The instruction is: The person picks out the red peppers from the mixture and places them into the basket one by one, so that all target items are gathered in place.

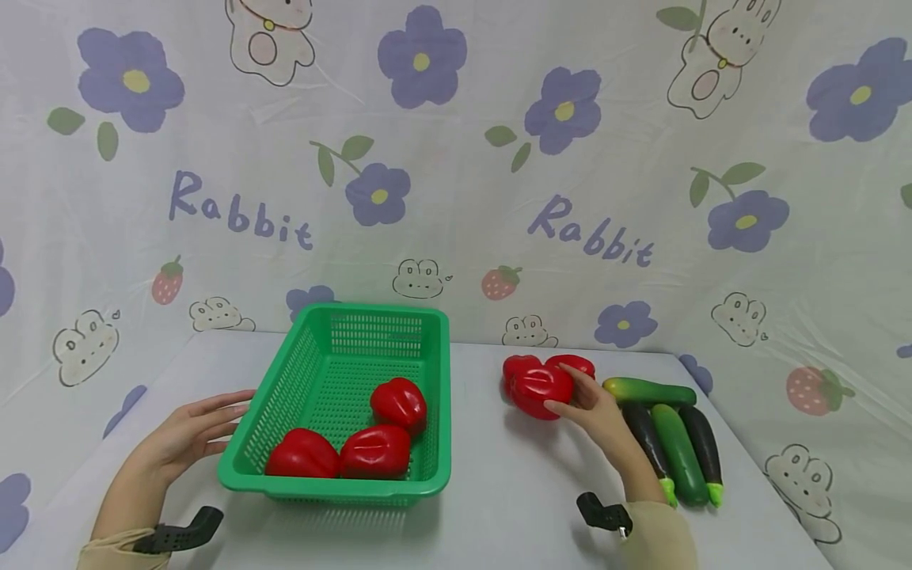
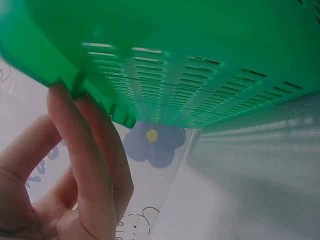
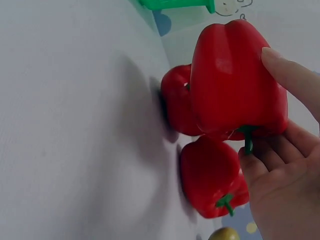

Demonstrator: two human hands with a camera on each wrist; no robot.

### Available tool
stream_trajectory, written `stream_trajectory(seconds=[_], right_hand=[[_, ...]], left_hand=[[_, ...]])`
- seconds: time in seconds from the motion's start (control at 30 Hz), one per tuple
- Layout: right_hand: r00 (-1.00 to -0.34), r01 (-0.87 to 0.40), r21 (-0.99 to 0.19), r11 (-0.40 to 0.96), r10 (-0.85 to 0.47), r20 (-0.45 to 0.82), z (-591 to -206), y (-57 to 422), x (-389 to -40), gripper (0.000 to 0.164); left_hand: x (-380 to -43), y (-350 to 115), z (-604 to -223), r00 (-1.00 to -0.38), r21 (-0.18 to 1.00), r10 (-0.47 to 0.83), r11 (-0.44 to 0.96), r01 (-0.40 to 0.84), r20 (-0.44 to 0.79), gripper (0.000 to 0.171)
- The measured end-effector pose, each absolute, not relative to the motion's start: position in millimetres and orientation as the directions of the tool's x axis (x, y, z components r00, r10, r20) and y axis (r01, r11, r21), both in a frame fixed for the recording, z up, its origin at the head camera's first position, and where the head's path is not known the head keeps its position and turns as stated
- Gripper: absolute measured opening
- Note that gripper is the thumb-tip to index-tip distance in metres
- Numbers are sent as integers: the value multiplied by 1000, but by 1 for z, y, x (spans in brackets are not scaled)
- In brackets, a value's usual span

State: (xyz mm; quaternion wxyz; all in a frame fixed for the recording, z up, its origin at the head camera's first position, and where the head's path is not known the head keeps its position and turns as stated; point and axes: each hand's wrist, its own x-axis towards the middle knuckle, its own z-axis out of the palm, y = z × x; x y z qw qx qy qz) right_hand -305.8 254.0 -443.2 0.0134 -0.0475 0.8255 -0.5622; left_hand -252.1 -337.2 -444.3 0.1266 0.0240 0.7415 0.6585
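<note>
Gripping a glossy red bell pepper [image 3: 235, 80] above the white table [image 1: 499, 475]: right hand [image 1: 593, 408].
Left hand [image 1: 187, 431] loosely extended, fingertips [image 2: 59, 92] at left rim of green perforated plastic basket [image 1: 335, 489]; three red bell peppers [image 1: 374, 453] inside.

left hand [image 1: 187, 434] — fingers loosely extended | right hand [image 1: 595, 407] — thumb and fingers curved, gripping

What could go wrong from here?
The glossy red pepper might slip from the right hand.
It could also bump the other peppers close behind it and set them rolling.
The left hand has its fingertips at the rim of the green basket, so a stray push may shift it.
</note>
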Motion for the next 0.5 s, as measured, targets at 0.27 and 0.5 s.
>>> stream_trajectory(seconds=[0.27, 0.5], right_hand=[[-993, -91, -926, 367, -102, 57, -432, 240, -313, 82], [-990, -113, -922, 370, -124, 72, -422, 227, -317, 83]], left_hand=[[-253, -336, -445, -969, 979, 185, 153, -134, -162, 41], [-253, -336, -445, -969, 979, 185, 147, -138, -164, 38]])
